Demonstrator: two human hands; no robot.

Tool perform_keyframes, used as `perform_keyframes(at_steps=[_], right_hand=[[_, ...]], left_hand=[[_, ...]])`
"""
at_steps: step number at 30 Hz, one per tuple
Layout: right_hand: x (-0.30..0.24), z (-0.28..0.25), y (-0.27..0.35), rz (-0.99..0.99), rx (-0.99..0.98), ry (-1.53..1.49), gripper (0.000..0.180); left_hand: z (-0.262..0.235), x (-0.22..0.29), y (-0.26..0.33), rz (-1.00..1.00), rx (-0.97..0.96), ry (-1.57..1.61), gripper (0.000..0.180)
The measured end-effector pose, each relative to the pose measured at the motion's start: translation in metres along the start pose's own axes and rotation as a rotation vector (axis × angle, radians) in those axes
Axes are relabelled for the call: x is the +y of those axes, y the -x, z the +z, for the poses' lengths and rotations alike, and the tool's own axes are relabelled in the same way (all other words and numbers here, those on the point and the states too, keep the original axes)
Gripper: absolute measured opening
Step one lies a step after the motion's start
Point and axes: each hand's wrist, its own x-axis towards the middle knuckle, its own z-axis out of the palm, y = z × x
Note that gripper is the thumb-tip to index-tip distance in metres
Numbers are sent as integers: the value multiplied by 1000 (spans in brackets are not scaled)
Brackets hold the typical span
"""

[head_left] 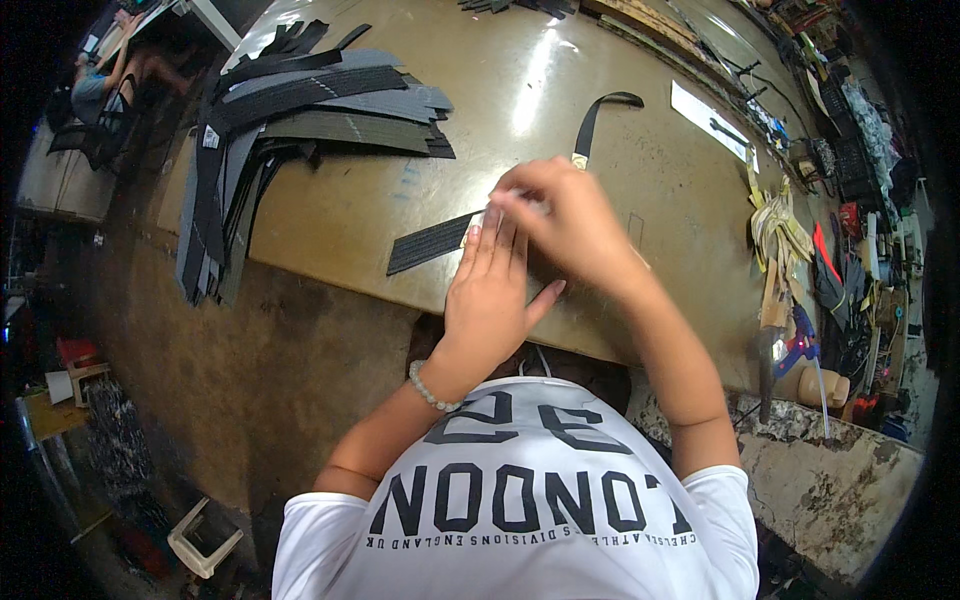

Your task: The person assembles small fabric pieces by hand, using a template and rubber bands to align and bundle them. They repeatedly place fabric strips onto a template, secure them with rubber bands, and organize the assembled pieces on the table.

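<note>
The dark ribbed strip [432, 243] lies flat near the tabletop [350, 210] front edge, my left hand [490, 290] pressing it open-palmed while my right hand [565, 215] pinches something small at its end; I judge careful, aligned fixing comes next.

Overhead light throws a bright glare streak on the table [540, 70] near its far edge. The fisheye bends straight edges and darkens the picture's corners; the floor lies dim.
</note>
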Motion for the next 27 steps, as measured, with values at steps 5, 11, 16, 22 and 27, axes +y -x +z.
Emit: perform_keyframes(at_steps=[5,11,16,22,27], right_hand=[[-16,35,1,-48,54,190,15],[-35,47,14,-166,-12,453,13],[-21,22,7,3,94,203,19],[13,-17,46,243,91,510,36],[37,-9,78,51,209,223,39]], left_hand=[[-1,0,3,16,2,-16,75],[3,-3,5,-33,-80,138,66],[2,-1,7,-5,-115,-40,71],[-15,0,-19,-67,-117,-93,69],[-17,-17,-61,-43,-143,93,40]])
